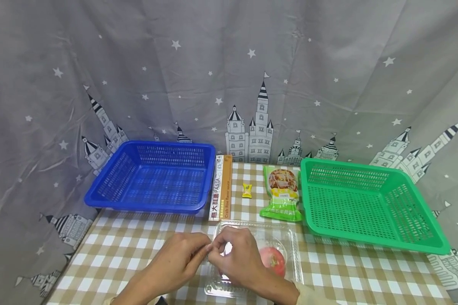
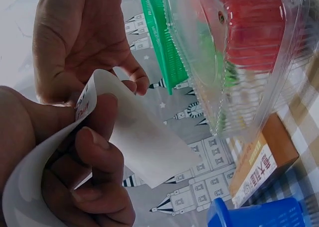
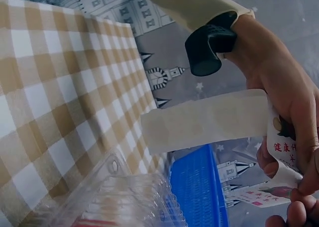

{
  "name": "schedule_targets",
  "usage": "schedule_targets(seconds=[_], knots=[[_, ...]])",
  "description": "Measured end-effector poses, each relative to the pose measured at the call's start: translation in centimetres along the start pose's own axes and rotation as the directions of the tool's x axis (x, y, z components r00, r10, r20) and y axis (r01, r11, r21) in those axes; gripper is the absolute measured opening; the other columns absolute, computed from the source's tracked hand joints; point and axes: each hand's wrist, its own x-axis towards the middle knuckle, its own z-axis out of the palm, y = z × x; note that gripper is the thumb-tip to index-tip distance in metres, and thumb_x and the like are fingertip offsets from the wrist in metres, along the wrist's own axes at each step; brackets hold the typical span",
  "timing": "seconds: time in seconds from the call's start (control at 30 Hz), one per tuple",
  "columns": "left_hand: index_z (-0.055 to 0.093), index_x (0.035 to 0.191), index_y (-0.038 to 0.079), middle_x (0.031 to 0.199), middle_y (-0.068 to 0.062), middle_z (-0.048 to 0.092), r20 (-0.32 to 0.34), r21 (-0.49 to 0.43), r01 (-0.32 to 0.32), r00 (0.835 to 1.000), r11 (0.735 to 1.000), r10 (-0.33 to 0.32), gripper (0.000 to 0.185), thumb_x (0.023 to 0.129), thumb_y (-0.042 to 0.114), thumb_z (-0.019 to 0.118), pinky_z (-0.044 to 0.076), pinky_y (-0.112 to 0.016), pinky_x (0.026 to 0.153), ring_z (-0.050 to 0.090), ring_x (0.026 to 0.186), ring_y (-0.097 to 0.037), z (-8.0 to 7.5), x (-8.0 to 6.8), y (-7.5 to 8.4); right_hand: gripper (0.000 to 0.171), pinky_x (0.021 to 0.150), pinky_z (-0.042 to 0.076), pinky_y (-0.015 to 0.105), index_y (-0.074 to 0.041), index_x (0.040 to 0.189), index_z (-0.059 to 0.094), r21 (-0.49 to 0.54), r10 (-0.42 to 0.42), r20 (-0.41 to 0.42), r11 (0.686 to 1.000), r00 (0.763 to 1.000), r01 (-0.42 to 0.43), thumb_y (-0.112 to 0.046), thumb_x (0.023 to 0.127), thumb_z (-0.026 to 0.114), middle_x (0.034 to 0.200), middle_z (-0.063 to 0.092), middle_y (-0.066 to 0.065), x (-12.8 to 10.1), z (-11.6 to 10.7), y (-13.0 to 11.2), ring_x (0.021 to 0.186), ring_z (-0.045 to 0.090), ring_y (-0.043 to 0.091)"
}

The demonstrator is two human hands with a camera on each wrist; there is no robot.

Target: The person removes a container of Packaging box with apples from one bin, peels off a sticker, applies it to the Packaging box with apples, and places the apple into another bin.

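Note:
Over the near side of the table, my left hand (image 1: 181, 258) and right hand (image 1: 238, 256) meet fingertip to fingertip. Between them they pinch a paper label strip (image 3: 209, 120), printed with red characters on its face and plain white on the back. The strip curls around the fingers, and a loose end (image 2: 149, 142) hangs out past them in the left wrist view. Under the right hand stands a clear plastic clamshell box (image 1: 295, 254) with red, tomato-like fruit (image 1: 272, 260) inside; the hand and forearm hide part of it.
A blue basket (image 1: 149, 207) stands at the back left, a green basket (image 1: 370, 241) at the right. Between them lie a pasta box (image 1: 223, 188), a small yellow packet (image 1: 247, 190) and a green-and-yellow food packet (image 1: 282, 207). A checked cloth (image 1: 118, 241) covers the table; a grey curtain hangs behind.

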Motion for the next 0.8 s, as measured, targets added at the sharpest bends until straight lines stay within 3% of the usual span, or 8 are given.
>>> schedule_targets(seconds=[0.2,0.4,0.53,0.67,0.8], knots=[[0.064,0.085,0.022,0.067,0.021,0.040,0.018,-0.027,0.007,1.000,1.000,-0.007,0.017,0.096,0.009,0.063,0.031,-0.008,0.050,0.035,0.057,0.008,0.0,0.1,-0.1,0.021,0.053,0.037,0.010,-0.020,0.064,0.054,-0.001,0.086,0.039,0.996,0.996,-0.086,-0.004,0.065,0.067,0.062,0.050,-0.016,-0.1,-0.1,0.0,0.056,0.050,0.001],[0.059,0.082,0.023,0.064,0.019,0.035,0.008,-0.078,-0.001,1.000,0.997,0.001,0.022,0.097,0.008,0.061,0.028,-0.010,0.047,0.030,0.056,0.008,-0.4,0.1,-0.3,0.024,0.058,0.041,0.014,-0.020,0.068,0.052,0.035,0.133,0.078,0.990,0.988,-0.136,0.000,0.066,0.065,0.067,0.050,-0.016,0.0,-0.6,0.0,0.062,0.051,0.001],[0.056,0.078,0.023,0.062,0.019,0.033,-0.001,-0.097,0.029,1.000,0.995,-0.029,0.025,0.097,0.007,0.060,0.026,-0.014,0.044,0.028,0.055,0.008,-0.7,0.0,-0.5,0.026,0.061,0.044,0.018,-0.020,0.070,0.053,0.051,0.165,0.083,0.984,0.983,-0.169,0.003,0.065,0.063,0.069,0.052,-0.015,-0.1,-1.1,0.1,0.066,0.052,0.002],[0.060,0.083,0.024,0.062,0.019,0.035,0.000,-0.131,0.057,0.998,0.990,-0.057,0.023,0.098,0.006,0.060,0.028,-0.015,0.043,0.030,0.054,0.008,-0.9,-0.2,-0.7,0.022,0.060,0.048,0.020,-0.018,0.076,0.062,0.126,0.161,0.119,0.976,0.980,-0.175,0.004,0.073,0.065,0.072,0.057,-0.014,-0.1,-1.4,0.1,0.068,0.055,0.002],[0.065,0.089,0.023,0.063,0.018,0.037,0.002,-0.149,0.044,0.999,0.988,-0.044,0.020,0.098,0.006,0.059,0.030,-0.015,0.044,0.032,0.055,0.007,-0.8,-0.1,-0.8,0.014,0.058,0.050,0.020,-0.014,0.087,0.071,0.172,0.129,0.165,0.973,0.978,-0.157,-0.001,0.082,0.068,0.079,0.064,-0.011,-0.2,-1.4,-0.1,0.073,0.059,0.002]])
